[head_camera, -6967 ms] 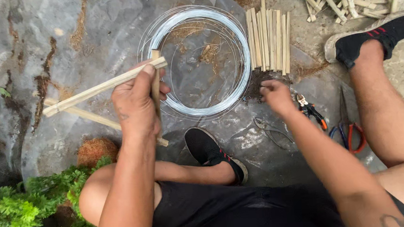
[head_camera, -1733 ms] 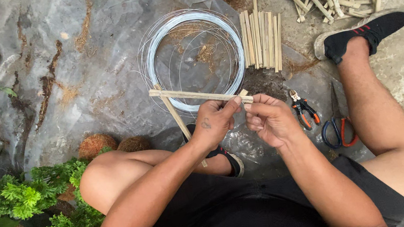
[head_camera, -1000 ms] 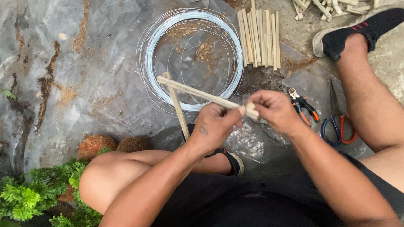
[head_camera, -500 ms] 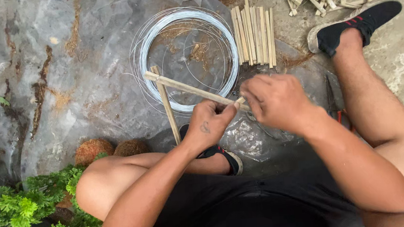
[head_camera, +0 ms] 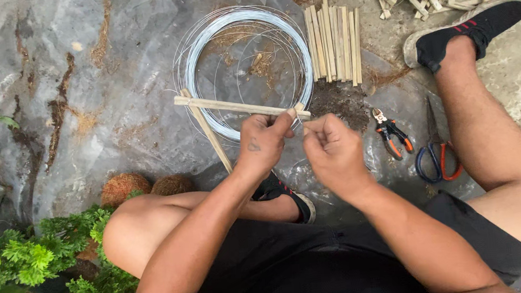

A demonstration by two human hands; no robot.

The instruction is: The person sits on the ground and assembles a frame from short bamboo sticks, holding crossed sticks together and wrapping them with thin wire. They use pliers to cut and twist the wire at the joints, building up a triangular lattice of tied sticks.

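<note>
Your left hand (head_camera: 264, 143) is closed on the bamboo stick frame (head_camera: 232, 107), held over the wire coil (head_camera: 202, 36). Your right hand (head_camera: 333, 150) pinches shut at the frame's right corner, apparently on thin wire. Step in hand: binding that joint. Next, tighten firmly; pliers (head_camera: 389, 131) lie near.

Sticks (head_camera: 239, 106) seen pale tan; wire coil (head_camera: 248, 73) silver-white; sheet (head_camera: 82, 86) grey, rust-streaked; shoe (head_camera: 468, 31) black, red-striped; pliers (head_camera: 389, 131) orange-handled.
</note>
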